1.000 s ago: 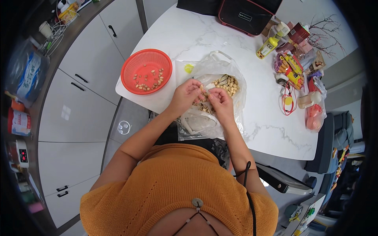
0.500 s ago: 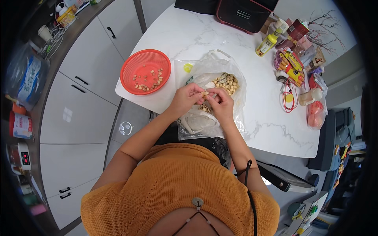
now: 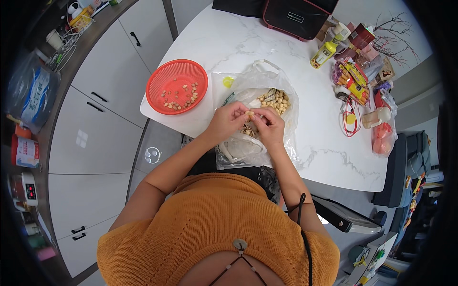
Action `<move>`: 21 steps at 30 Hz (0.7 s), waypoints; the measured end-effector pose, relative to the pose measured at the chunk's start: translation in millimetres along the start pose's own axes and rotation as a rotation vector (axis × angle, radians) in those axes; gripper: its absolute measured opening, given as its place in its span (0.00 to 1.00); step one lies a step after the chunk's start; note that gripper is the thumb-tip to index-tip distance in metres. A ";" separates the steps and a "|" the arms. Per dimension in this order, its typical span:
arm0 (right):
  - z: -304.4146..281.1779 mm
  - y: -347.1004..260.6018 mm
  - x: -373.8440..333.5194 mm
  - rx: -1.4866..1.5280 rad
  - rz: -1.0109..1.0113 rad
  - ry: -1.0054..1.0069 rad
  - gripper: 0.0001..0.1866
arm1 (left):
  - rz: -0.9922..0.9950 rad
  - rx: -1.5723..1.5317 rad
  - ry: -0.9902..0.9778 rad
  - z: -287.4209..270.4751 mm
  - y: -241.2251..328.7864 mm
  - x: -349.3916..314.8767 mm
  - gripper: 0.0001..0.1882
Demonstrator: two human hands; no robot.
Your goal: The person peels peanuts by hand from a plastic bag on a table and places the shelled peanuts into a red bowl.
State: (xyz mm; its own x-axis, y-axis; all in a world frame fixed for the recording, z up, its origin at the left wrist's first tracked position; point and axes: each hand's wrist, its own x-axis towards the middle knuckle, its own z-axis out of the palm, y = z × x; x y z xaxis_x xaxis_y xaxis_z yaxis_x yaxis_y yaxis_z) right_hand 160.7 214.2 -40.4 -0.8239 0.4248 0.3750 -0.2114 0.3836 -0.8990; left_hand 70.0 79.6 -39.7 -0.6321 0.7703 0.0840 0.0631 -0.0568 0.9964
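My left hand [image 3: 226, 120] and my right hand [image 3: 268, 125] meet above the opening of a white plastic bag [image 3: 288, 124]. Between the fingertips of both is a small tan nut [image 3: 249, 113], pinched and partly covered by the fingers. Just beyond the right hand, several pale tan nuts in their shells [image 3: 276, 100] lie inside the bag. Below the hands, broken brown shells [image 3: 248, 129] rest in a fold of the plastic. To the left stands a red plastic basket [image 3: 152, 86], with loose nut kernels [image 3: 174, 106] scattered over its bottom.
The white marble-patterned table [image 3: 329, 159] carries a yellow bottle [image 3: 323, 54], snack packets [image 3: 354, 78], a red cable [image 3: 350, 127] and a bag of red fruit [image 3: 383, 138] at the right. A black case [image 3: 298, 19] stands at the back. White cabinets [image 3: 95, 138] line the left.
Both hands have shifted only slightly, and their fingers have turned a little around the nut. The basket and bag stay in place.
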 end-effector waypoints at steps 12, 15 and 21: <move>-1.6 3.2 -0.3 0.125 0.094 -0.050 0.07 | 0.057 0.186 0.017 0.4 6.8 -4.7 0.04; -1.2 5.7 -1.3 0.156 0.133 -0.055 0.07 | 0.048 0.148 0.016 0.6 6.7 -4.7 0.04; -3.1 9.6 -1.7 0.248 0.202 -0.077 0.06 | 0.027 0.121 -0.004 0.0 2.4 -4.7 0.05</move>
State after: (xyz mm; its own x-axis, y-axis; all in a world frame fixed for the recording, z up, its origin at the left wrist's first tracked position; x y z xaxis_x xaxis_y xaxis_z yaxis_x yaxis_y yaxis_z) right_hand 161.7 219.7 -48.9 -0.8977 0.4050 0.1734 -0.1533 0.0820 -0.9848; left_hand 73.1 75.9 -37.7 -0.6261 0.7719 0.1101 0.1730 -0.0001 0.9849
